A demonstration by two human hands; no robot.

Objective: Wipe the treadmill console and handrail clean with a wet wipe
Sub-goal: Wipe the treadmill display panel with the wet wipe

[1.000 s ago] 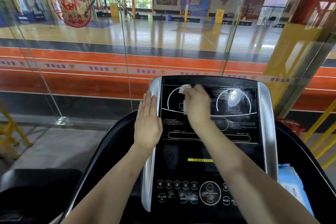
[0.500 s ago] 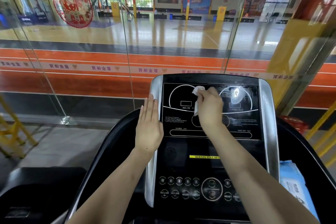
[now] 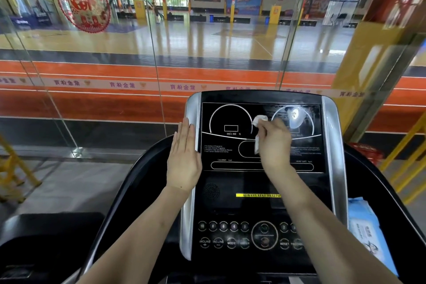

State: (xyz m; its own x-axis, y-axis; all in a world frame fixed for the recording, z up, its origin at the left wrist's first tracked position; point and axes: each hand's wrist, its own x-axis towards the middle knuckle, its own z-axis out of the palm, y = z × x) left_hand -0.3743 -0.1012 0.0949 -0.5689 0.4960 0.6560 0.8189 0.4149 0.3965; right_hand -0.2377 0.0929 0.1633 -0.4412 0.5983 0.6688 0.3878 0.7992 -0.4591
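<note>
The black treadmill console with silver side trims fills the middle of the head view. My right hand presses a crumpled white wet wipe against the upper display, between the two dial outlines. My left hand lies flat, fingers together, on the console's left silver trim. The black handrail curves down on the left side; its right part shows beside the console.
A blue pack of wet wipes lies in the tray right of the console. A glass wall stands just ahead, with a sports hall beyond. Yellow railings stand at the right and a yellow frame at the left.
My right hand has slid the wipe rightward across the display, from the left dial to the middle. My left hand has stayed on the left trim.
</note>
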